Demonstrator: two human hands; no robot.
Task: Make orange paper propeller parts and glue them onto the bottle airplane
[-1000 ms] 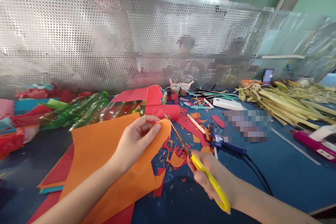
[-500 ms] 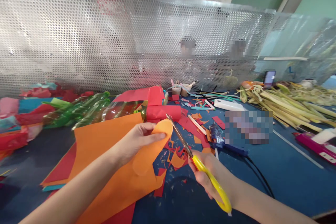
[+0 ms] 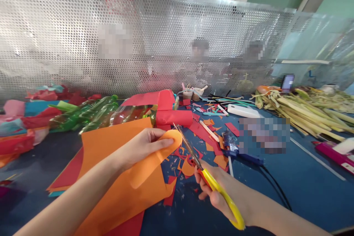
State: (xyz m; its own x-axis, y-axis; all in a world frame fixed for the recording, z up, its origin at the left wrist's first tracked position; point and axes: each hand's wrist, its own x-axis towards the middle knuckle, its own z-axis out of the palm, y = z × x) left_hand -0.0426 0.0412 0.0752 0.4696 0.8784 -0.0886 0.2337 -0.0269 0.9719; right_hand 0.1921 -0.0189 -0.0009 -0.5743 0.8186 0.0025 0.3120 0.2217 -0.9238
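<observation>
My left hand (image 3: pixel 146 145) pinches a rounded strip of orange paper (image 3: pixel 143 171) between thumb and fingers, near its curved far end. In my right hand (image 3: pixel 214 188) is a pair of scissors (image 3: pixel 206 173) with yellow handles. Their blades lie along the right edge of the strip's rounded tip, slightly parted. Beneath the strip spreads a large orange sheet (image 3: pixel 110 155), on top of red sheets (image 3: pixel 70 171). Small red and orange scraps (image 3: pixel 188 167) are scattered between my hands.
Green plastic bottles (image 3: pixel 99 112) and a clear bottle with red paper (image 3: pixel 174 117) lie behind the sheets. A blue glue gun (image 3: pixel 240 155) with a black cord sits at right. Dry stalks (image 3: pixel 304 112) are piled farther right. A perforated metal screen (image 3: pixel 166 37) stands behind.
The strip has turned a little in my left hand, its lower end swinging left. The scissors have shifted slightly around the rounded tip, and my right fingers have loosened somewhat.
</observation>
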